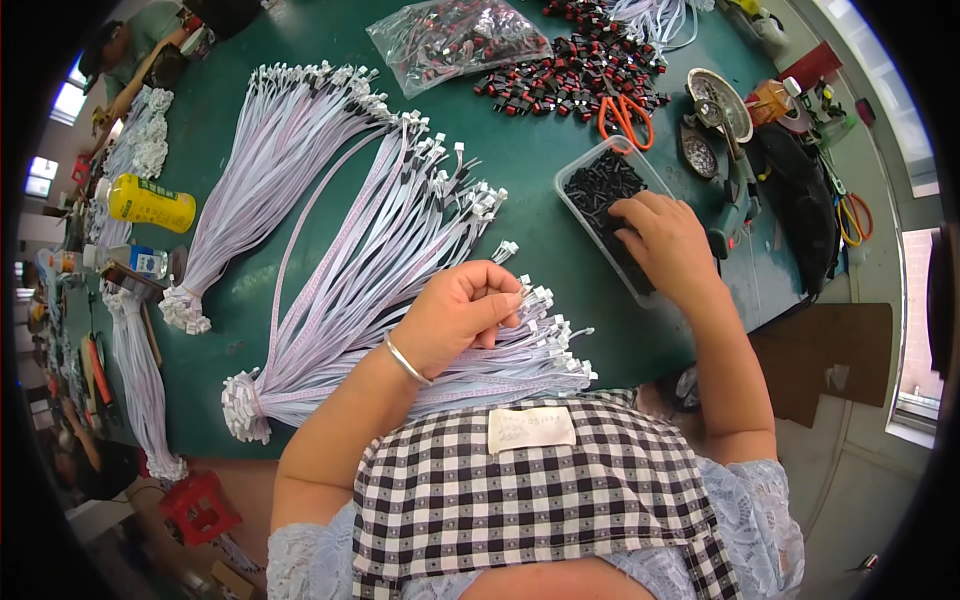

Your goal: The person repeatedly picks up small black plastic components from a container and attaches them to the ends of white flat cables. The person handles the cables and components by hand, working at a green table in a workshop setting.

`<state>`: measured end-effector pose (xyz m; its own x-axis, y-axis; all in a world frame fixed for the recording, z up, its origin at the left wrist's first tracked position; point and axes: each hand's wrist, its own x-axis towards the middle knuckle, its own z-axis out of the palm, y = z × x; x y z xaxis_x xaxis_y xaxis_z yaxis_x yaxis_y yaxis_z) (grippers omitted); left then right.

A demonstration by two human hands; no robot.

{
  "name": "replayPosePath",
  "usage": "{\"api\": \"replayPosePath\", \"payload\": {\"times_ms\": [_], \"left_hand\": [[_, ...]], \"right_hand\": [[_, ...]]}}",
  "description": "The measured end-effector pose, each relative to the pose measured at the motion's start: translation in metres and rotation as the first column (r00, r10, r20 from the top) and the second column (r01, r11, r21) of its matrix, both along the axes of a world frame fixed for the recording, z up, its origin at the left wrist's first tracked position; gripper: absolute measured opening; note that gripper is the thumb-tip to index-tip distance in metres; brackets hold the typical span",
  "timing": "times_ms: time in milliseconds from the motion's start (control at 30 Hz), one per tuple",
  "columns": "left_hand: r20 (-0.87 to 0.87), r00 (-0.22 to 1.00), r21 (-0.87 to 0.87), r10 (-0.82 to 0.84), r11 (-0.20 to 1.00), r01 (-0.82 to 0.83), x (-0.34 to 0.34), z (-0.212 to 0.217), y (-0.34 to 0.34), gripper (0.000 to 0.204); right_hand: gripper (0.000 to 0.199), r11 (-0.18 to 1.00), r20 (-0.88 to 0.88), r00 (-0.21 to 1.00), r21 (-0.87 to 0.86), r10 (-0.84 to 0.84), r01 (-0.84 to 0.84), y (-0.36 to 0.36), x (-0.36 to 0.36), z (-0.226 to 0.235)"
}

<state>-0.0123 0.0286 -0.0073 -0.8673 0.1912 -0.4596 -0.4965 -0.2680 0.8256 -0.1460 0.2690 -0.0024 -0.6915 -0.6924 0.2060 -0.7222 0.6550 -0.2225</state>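
Observation:
My left hand (462, 308) hovers over a fanned bundle of pale flat cables (345, 275) with white connectors at their ends. Its thumb and fingers are pinched together; what lies between them is too small to make out. A silver bangle circles that wrist. My right hand (668, 240) reaches into a clear plastic box (570, 215) full of short black tube pieces (600, 185). Its bent fingers touch the pieces, with a gap showing between thumb and forefinger.
Another cable bundle (255, 175) lies left, beside a yellow bottle (150, 203). Beyond the box are orange-handled scissors (626, 120), a heap of red and black parts (575, 80) and a filled plastic bag (455, 40). A green tool (738, 205) lies right. Another person sits far left.

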Motion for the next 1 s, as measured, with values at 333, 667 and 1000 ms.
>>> {"api": "replayPosePath", "payload": {"times_ms": [333, 667, 1000], "left_hand": [[0.001, 0.999, 0.034, 0.032, 0.999, -0.032, 0.001, -0.007, 0.000, 0.008], [-0.003, 1.000, 0.025, 0.021, 0.999, -0.021, 0.000, -0.003, 0.001, 0.007], [0.010, 1.000, 0.005, 0.004, 1.000, -0.004, 0.000, -0.003, 0.002, 0.007]], "right_hand": [[0.009, 1.000, -0.084, 0.996, 0.020, 0.024, -0.022, 0.004, -0.004, -0.003], [0.010, 1.000, -0.008, 1.000, -0.013, -0.008, 0.008, 0.011, -0.008, 0.005], [0.007, 0.759, 0.212, 0.734, -0.290, 0.645, -0.583, -0.005, 0.034, 0.049]]}}
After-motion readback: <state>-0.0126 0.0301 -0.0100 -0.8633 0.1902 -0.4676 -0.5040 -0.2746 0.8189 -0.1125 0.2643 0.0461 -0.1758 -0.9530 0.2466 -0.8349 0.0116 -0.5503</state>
